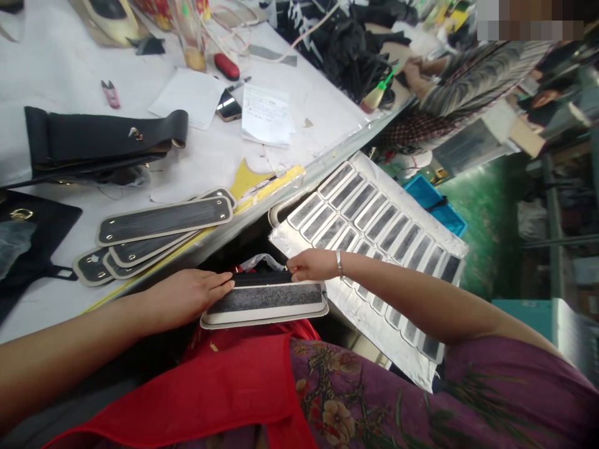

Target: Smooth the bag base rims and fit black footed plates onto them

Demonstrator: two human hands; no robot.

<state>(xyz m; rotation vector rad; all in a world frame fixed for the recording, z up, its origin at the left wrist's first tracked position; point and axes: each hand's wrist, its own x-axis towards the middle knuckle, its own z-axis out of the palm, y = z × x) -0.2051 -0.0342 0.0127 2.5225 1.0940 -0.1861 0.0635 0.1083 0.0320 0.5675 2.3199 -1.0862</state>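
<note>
Against my lap sits a black bag-like piece (262, 275) with a zipper-like black edge. A long panel (269, 299) with a dark strip and a white rounded border lies along its near side. My left hand (189, 293) holds the left end, its fingers close together over the dark edge. At the right end, my right hand (311, 265) is closed in a pinch on the far edge, near a small gold-coloured fitting. A clear plastic-wrapped loop (264, 260) rises behind the edge. The inside is hidden.
Several similar dark panels (163, 221) lie stacked at the table's edge. A board (421, 365) bearing rows of dark strips leans at right. Pink snips (111, 95), papers (266, 112) and a black strap piece (103, 137) lie on the white table. Another person's striped sleeve (468, 75) shows beyond.
</note>
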